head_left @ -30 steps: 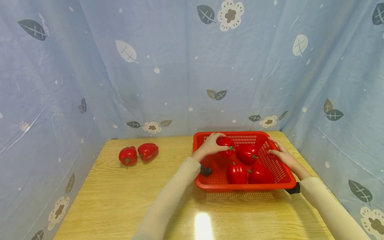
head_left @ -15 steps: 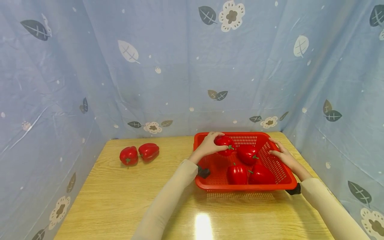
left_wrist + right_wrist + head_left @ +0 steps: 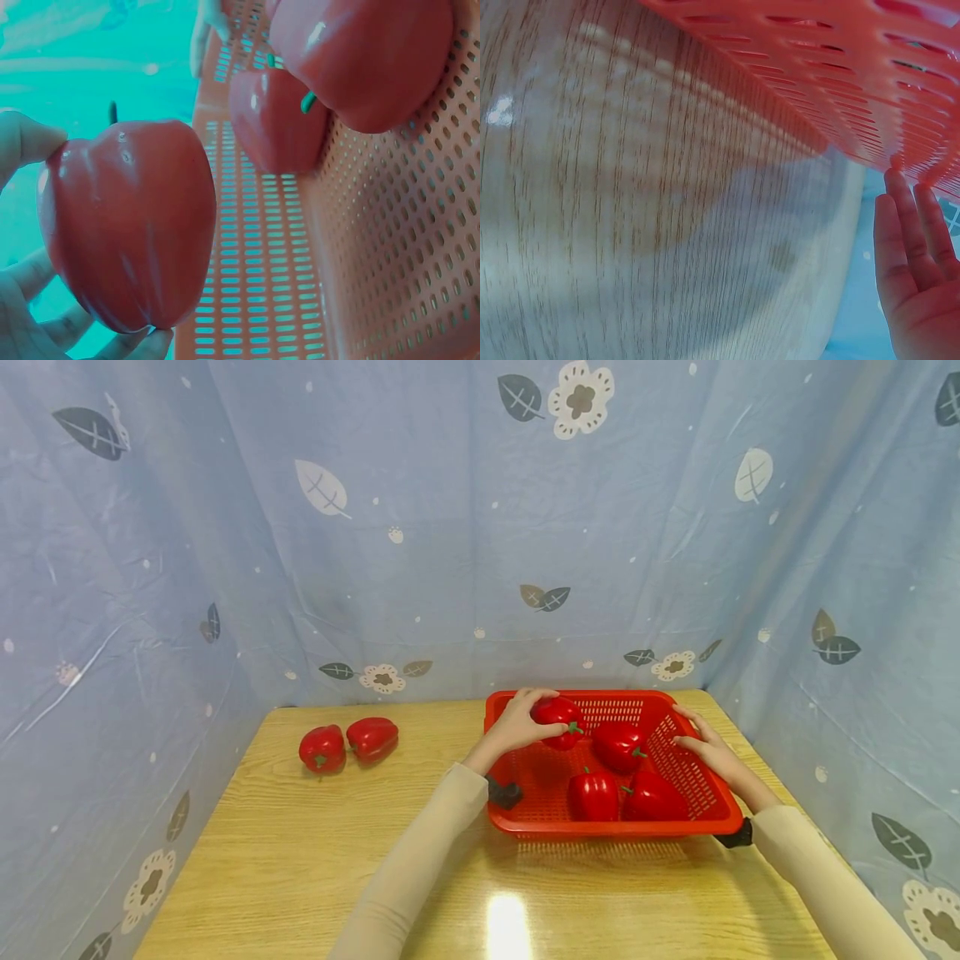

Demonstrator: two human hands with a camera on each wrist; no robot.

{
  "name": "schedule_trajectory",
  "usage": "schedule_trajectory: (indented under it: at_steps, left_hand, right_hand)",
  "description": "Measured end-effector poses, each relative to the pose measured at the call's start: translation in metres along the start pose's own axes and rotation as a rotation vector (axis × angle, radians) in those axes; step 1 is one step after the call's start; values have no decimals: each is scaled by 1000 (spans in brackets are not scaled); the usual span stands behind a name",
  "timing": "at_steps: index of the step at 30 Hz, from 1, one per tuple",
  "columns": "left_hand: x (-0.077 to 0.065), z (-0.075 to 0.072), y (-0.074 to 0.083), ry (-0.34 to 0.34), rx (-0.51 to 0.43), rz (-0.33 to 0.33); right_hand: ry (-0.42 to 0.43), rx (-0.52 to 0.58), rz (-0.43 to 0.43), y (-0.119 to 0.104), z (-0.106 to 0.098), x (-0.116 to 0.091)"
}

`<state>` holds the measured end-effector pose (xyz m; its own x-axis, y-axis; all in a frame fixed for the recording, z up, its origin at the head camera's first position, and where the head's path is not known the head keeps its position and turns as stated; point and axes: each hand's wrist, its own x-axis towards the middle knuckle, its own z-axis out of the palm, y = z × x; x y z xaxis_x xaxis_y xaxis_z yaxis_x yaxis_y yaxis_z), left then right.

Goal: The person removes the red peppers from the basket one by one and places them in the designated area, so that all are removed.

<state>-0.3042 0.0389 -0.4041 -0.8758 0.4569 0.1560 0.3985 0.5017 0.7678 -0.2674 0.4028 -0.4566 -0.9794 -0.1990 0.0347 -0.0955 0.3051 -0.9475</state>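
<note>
My left hand (image 3: 517, 724) holds a red bell pepper (image 3: 557, 721) at the left side of a red plastic basket (image 3: 615, 827). In the left wrist view the pepper (image 3: 135, 225) sits between thumb and fingertips, clear of the perforated basket wall, its dark stem showing. Inside the basket lie three more red peppers: one at the back (image 3: 618, 745), one at the front (image 3: 593, 796) and one at the front right (image 3: 656, 797). My right hand (image 3: 712, 750) rests at the basket's right rim, thumb over the edge. Its straight fingers (image 3: 907, 232) touch the outer wall in the right wrist view.
Two red peppers, one upright (image 3: 322, 749) and one on its side (image 3: 372, 739), lie close together on the wooden table (image 3: 322, 852) at the back left. A blue patterned curtain (image 3: 420, 568) surrounds the table at the back and sides.
My left hand has drawn slightly left with the pepper in its grip. The right hand and the basket have stayed in place.
</note>
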Motion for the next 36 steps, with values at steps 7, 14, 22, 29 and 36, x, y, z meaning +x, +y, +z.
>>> schedule_trajectory:
  at_steps: [7, 14, 22, 29, 36]
  left_hand:
    - [-5, -6, 2, 7, -2, -1]
    - [-10, -12, 3, 19, -45, -5]
    - [-15, -19, 3, 31, -61, 0]
    - [-20, -23, 0, 43, -70, 24]
    - [-27, -25, -2, 53, -87, 23]
  right_hand:
    - [-12, 30, -30, -2, 1, 0]
    - [-13, 31, -43, -4, 1, 0]
    - [-1, -5, -36, -3, -1, 1]
    - [-7, 10, -31, -2, 0, 0]
    - [-11, 29, -30, -1, 1, -2]
